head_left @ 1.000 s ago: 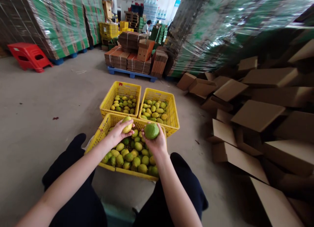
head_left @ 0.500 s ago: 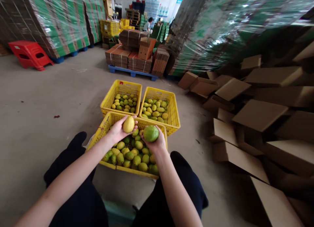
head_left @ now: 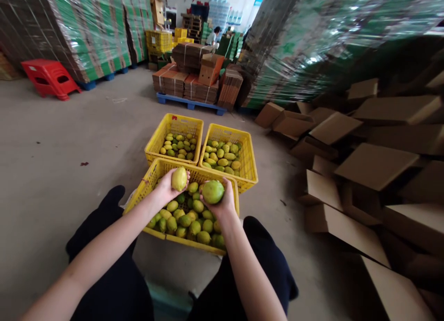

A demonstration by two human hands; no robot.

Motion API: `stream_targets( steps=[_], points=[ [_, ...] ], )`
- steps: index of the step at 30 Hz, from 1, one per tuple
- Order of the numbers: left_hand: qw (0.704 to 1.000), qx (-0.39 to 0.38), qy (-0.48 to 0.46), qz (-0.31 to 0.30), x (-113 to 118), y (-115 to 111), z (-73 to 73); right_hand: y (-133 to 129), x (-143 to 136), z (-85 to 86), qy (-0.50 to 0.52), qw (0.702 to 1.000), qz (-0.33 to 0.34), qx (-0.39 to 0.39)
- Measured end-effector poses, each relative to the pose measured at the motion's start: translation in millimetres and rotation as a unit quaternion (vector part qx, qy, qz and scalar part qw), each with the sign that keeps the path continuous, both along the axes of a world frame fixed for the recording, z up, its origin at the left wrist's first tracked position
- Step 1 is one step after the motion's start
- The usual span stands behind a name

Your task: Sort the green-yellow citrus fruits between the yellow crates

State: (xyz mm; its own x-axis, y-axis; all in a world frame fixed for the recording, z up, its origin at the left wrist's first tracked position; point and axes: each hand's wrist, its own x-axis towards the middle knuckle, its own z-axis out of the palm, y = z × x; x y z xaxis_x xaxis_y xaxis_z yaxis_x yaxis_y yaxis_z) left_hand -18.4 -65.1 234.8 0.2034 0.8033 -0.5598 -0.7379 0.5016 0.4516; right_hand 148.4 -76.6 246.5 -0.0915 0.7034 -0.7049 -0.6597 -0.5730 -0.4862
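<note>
A yellow lemon (head_left: 179,179) rests in my left hand (head_left: 167,186), its fingers curled around the fruit. In my right hand (head_left: 225,204) is a greener lemon (head_left: 212,192), held by thumb and fingers. Both hands are above the near yellow crate (head_left: 138,194), which holds many green and yellow lemons (head_left: 194,227). Behind it stand two more yellow crates, the back left crate (head_left: 150,150) and the back right crate (head_left: 250,166), each partly filled with lemons.
Open cardboard boxes (head_left: 378,166) lie heaped on the right. Flattened cartons (head_left: 169,83) sit on a blue pallet (head_left: 190,104) ahead. A red stool (head_left: 52,78) stands at the far left, beside wrapped stacks (head_left: 93,29). In the background is a person (head_left: 212,37).
The lemon in my left hand has turned and shifted slightly left. My right hand has also turned its lemon a little. The whole view has moved slightly.
</note>
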Motion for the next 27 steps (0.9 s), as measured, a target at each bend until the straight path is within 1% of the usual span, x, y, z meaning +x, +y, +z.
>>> stream_targets(
  steps=[2, 5, 8, 9, 11, 15, 18, 20, 24, 27],
  points=[
    [1.000, -0.017, -0.010, 0.018, 1.6, 0.0, 0.8, 1.6, 1.0, -6.7, 0.003, 1.000, -0.013, 0.011],
    [0.997, -0.034, -0.019, 0.064, 4.1, 0.1, 6.5, 3.3, 1.6, -14.5, 0.008, 0.999, -0.028, 0.022],
    [0.990, -0.053, 0.013, 0.133, 4.3, 0.5, 12.5, 3.5, -0.8, -13.9, 0.001, 0.999, -0.040, 0.029],
    [0.988, -0.057, 0.022, 0.145, 3.7, 0.6, 13.9, 3.3, -2.2, -12.0, 0.000, 0.999, -0.042, 0.032],
    [0.989, -0.055, 0.020, 0.136, 1.9, 0.4, 15.0, 2.8, -4.6, -7.4, 0.003, 0.999, -0.036, 0.032],
    [0.996, -0.037, 0.011, 0.080, -0.6, 0.0, 10.7, 3.0, -5.8, -3.8, 0.036, 0.999, -0.008, 0.017],
    [0.998, -0.021, -0.004, 0.059, 0.3, 0.2, 5.8, 5.2, -4.9, -7.9, 0.062, 0.997, -0.025, 0.030],
    [0.998, -0.014, -0.020, 0.059, 0.6, 0.1, 5.2, 7.2, -4.9, -10.9, 0.049, 0.997, -0.041, 0.037],
    [0.997, -0.016, -0.037, 0.064, -2.2, -2.5, 12.7, 9.1, -5.3, -11.2, 0.027, 0.998, -0.058, 0.024],
    [0.998, 0.006, -0.060, 0.032, -5.0, -5.8, 19.7, 6.9, -4.1, -7.7, 0.056, 0.996, -0.027, 0.059]
  ],
)
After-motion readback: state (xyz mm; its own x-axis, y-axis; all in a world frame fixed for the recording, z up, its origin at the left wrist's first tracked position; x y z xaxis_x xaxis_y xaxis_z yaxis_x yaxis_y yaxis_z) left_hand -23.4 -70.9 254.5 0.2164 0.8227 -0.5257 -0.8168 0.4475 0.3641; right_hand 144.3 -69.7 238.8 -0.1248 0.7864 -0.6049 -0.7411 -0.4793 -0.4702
